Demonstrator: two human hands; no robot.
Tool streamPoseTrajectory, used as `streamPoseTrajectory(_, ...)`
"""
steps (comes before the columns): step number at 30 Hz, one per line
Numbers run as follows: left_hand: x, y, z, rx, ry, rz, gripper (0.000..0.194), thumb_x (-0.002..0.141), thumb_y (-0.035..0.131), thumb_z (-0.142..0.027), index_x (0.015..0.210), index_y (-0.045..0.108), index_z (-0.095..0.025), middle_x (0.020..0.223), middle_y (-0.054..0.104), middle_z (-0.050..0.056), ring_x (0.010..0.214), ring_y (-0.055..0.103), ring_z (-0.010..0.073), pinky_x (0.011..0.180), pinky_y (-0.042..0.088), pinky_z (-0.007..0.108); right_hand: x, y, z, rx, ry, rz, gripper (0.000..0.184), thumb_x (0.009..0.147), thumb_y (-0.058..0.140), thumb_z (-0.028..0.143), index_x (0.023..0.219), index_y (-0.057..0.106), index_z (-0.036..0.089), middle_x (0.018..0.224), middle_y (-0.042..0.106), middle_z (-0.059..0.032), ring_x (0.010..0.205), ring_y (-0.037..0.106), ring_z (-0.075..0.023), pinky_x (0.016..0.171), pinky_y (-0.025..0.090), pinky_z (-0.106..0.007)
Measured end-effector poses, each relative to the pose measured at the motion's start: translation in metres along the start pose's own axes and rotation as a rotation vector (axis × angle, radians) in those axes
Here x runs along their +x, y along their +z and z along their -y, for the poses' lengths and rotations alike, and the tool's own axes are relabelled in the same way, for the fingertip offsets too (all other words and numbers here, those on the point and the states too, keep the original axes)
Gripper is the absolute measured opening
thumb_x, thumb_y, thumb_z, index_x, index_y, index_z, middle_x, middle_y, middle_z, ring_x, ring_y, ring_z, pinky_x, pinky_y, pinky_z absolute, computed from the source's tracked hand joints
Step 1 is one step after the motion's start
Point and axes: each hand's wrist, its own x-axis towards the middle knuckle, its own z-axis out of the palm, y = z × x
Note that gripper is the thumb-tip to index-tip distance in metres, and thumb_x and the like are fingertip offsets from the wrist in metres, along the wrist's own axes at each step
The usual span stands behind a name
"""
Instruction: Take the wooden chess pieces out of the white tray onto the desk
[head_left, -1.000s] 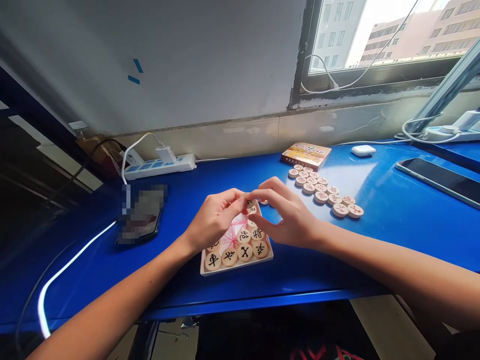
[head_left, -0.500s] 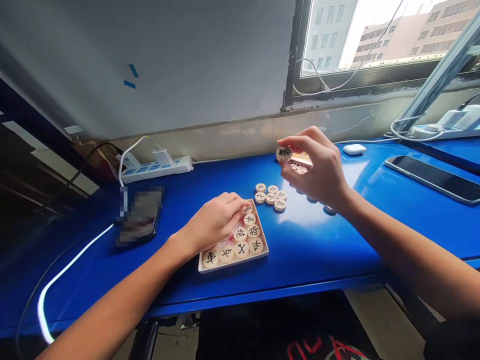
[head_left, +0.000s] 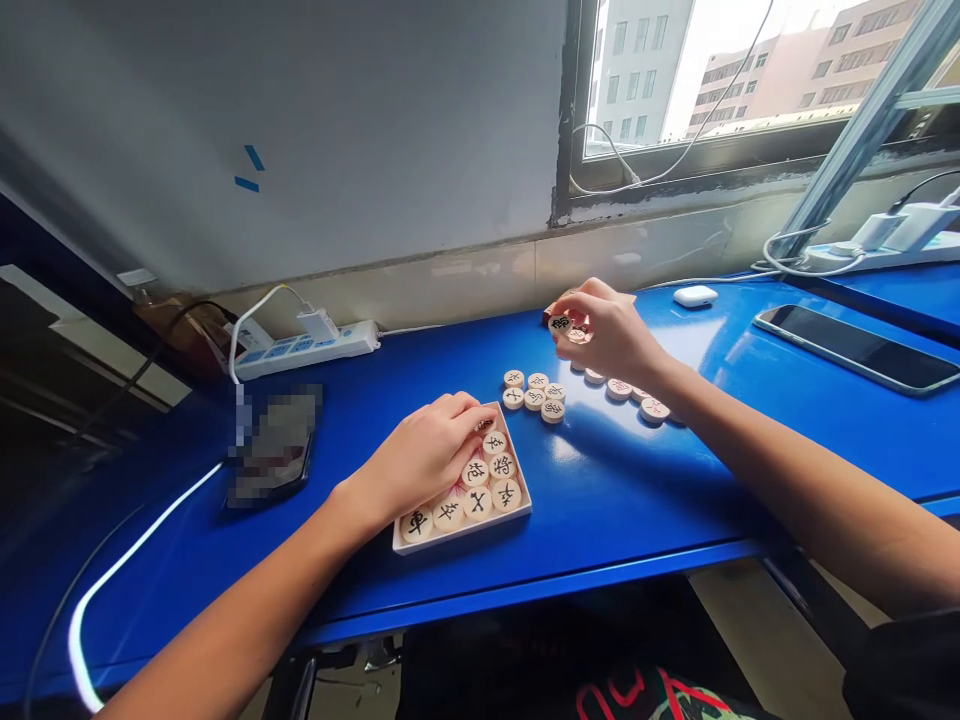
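Note:
My right hand (head_left: 609,325) pinches a round xiangqi piece (head_left: 560,324) by its edges, its black character turned towards me, above the back of the table. On the near table lies a shallow white box (head_left: 463,541) with several black-lettered xiangqi pieces (head_left: 478,502) lying flat inside. Curled over the box's far part, my left hand (head_left: 431,445) has its fingertips closed about a piece (head_left: 485,425) at the far right corner; the fingers partly hide it. Beyond the box, several black-lettered pieces (head_left: 534,399) form a small cluster. Red-lettered pieces (head_left: 619,388) lie under my right forearm.
Behind my right hand is a partly hidden container (head_left: 551,312) with pieces in it. A phone (head_left: 862,348) and a white earbud case (head_left: 695,296) lie right. At left are a power strip (head_left: 311,350), a blurred phone-like device (head_left: 274,445) and a white cable (head_left: 150,525).
My right hand has moved a little away from me and lower with its piece, uncovering red-lettered pieces. My left hand stays at the box. The whole view has shifted slightly.

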Motion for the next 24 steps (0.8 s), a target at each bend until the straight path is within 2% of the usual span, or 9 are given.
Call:
streamPoseTrajectory(4,0.001,-0.002,-0.002,0.047,-0.020,0.016,0.029,0.093,0.041,-0.018,0.120,0.054,-0.019,0.107,0.056,0.006,0.090,0.055,0.0189,0.075,0.046,0.031,-0.003,0.006,-0.003,0.020,0.005,0.142,0.026,0.069,0.061,0.018,0.095,0.065,0.018,0.088,0.054,-0.0058,0.073,0.055,-0.0171,0.069,0.047,-0.032)
streamPoseTrajectory(7,0.000,-0.003,-0.004,0.071,-0.036,0.028,0.023,0.094,0.041,-0.019,0.110,0.058,-0.017,0.104,0.056,0.007,0.089,0.054,0.0193,0.074,0.046,0.031,-0.005,0.008,-0.002,0.035,0.035,0.205,0.026,0.068,0.061,0.016,0.094,0.065,0.017,0.089,0.054,-0.0058,0.068,0.053,-0.0142,0.068,0.047,-0.031)
streamPoseTrajectory(11,0.000,-0.005,-0.005,0.067,-0.032,0.038,0.022,0.094,0.042,-0.018,0.108,0.058,-0.017,0.107,0.057,0.006,0.094,0.054,0.0203,0.078,0.046,0.032,-0.007,0.013,0.000,0.051,0.044,0.277,0.027,0.068,0.059,0.012,0.093,0.065,0.016,0.093,0.052,-0.0067,0.067,0.052,-0.0125,0.067,0.047,-0.030)
streamPoseTrajectory(17,-0.001,-0.005,-0.005,0.059,-0.034,0.049,0.023,0.094,0.041,-0.019,0.109,0.058,-0.018,0.108,0.057,0.007,0.096,0.053,0.0213,0.080,0.046,0.033,-0.009,0.020,0.000,0.009,0.034,0.292,0.025,0.068,0.057,0.013,0.089,0.070,0.018,0.086,0.049,-0.0056,0.070,0.051,-0.0146,0.065,0.046,-0.029)
streamPoseTrajectory(22,-0.002,-0.004,-0.005,0.043,-0.026,0.039,0.024,0.095,0.040,-0.020,0.110,0.058,-0.018,0.108,0.057,0.007,0.096,0.053,0.0211,0.080,0.046,0.033,-0.008,0.026,-0.006,-0.070,-0.014,0.236,0.021,0.066,0.055,0.010,0.078,0.070,0.016,0.076,0.047,-0.0047,0.067,0.049,-0.0155,0.063,0.046,-0.030)
streamPoseTrajectory(24,-0.002,-0.005,-0.006,0.043,-0.019,0.042,0.024,0.094,0.040,-0.020,0.109,0.059,-0.018,0.108,0.058,0.007,0.097,0.053,0.0208,0.081,0.046,0.032,-0.008,0.028,-0.009,-0.074,0.004,0.258,0.023,0.066,0.055,0.009,0.081,0.070,0.016,0.076,0.048,-0.0043,0.064,0.048,-0.0143,0.064,0.046,-0.030)
